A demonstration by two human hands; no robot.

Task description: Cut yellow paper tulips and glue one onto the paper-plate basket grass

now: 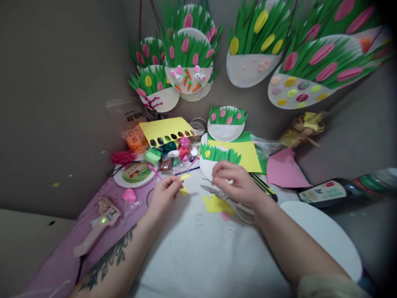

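Observation:
My left hand (pixel 168 191) is closed in a pinch near the table's middle, beside small yellow paper pieces (pixel 184 190); what its fingertips hold, if anything, is too small to name. My right hand (pixel 231 181) hovers above the scissors (pixel 221 195), its fingers curled and blurred, partly covering a small plate craft (pixel 211 165) with green paper grass and a yellow flower. The scissors lie with blades apart over yellow scraps (pixel 216 203) and a pink scrap (pixel 225 215).
A glue gun (pixel 98 231) with a green light lies at left. Clay packets (pixel 166 165), yellow card (pixel 164 129) and a plate craft (pixel 226 131) stand behind. At right are pink paper (pixel 285 169), a dark bottle (pixel 328 191) and a white disc (pixel 322 236).

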